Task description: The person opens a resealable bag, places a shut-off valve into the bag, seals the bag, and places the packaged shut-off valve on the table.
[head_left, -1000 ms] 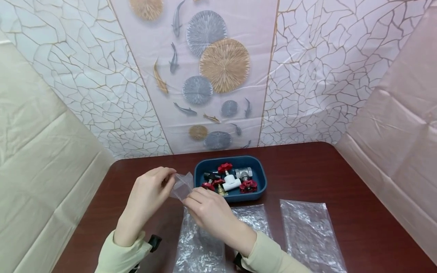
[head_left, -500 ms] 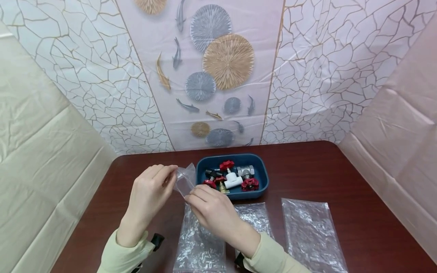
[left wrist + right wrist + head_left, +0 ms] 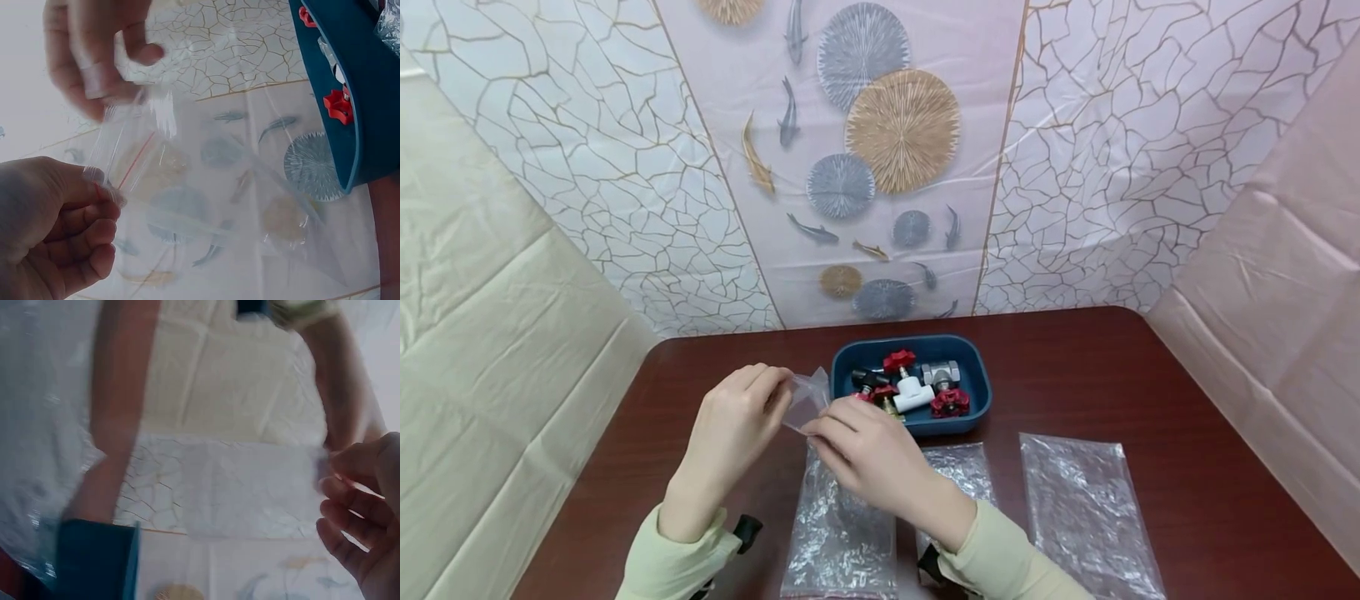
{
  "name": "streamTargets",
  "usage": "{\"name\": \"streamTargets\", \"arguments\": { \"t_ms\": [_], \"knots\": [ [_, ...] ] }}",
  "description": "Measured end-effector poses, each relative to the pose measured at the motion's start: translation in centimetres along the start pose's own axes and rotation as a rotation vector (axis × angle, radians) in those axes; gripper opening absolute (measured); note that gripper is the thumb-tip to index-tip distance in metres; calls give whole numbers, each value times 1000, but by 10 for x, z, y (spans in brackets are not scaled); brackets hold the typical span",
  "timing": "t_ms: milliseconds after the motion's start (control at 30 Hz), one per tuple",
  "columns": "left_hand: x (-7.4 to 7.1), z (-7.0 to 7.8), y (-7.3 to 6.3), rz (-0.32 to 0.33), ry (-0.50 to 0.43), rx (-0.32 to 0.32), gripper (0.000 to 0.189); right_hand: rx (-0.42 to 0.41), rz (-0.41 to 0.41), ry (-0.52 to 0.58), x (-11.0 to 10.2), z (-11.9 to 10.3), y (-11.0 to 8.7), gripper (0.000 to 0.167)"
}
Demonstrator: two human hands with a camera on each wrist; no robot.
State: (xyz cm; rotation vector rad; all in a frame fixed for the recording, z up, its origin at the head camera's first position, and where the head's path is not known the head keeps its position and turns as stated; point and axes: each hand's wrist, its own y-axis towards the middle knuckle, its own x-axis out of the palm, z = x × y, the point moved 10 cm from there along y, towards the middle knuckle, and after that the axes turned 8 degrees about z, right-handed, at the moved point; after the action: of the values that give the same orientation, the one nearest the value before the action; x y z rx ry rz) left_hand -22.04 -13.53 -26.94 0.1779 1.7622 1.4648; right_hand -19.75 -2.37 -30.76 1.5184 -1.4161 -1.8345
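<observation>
A small clear zip bag (image 3: 806,402) with a red seal line is held up between the two hands, just left of the blue tray. My left hand (image 3: 735,429) pinches one end of its top edge; in the left wrist view thumb and curled fingers grip the bag (image 3: 165,169) by the seal. My right hand (image 3: 883,467) pinches the other end of that edge, and in the right wrist view its thumb and index finger meet on the bag (image 3: 250,487). The bag hangs flat, with the patterned backdrop showing through it.
The blue tray (image 3: 981,400) holds several valves, among them a white tee valve (image 3: 913,394) and a metal valve (image 3: 950,403) with red handwheels. Larger clear bags lie flat on the dark red table (image 3: 1067,375): one bag (image 3: 842,533) under the right forearm, another bag (image 3: 1086,517) at right.
Both hands stay at the bag's top edge, left of the tray. The right hand's fingers have shifted slightly along the bag, and the view has tilted a little.
</observation>
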Motion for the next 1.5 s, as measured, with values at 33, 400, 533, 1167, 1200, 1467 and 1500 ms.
{"name": "streamTargets", "arguments": {
  "t_ms": [33,400,533,1167,1200,1467,1500],
  "knots": [
    [0,0,0,-4,3,-1,9,-3,25,4,-6,3,3,13],
    [3,-7,-2,-24,10,-10,11,342,19,-34,-43,89,7,16],
    [9,-8,-4,-68,8,-15,8,535,-178,-50,-11,124,-19,16],
    [21,-7,-18,-105,-11,-25,11,681,-764,-162,80,151,-90,35],
    [21,-7,-18,-109,-13,-28,11,678,-797,-175,82,150,-90,37],
    [24,-6,-21,-138,-25,-29,14,725,-968,-232,97,145,-97,47],
    [25,-6,-21,-143,-25,-30,14,734,-971,-220,98,146,-97,47]
  ]
}}
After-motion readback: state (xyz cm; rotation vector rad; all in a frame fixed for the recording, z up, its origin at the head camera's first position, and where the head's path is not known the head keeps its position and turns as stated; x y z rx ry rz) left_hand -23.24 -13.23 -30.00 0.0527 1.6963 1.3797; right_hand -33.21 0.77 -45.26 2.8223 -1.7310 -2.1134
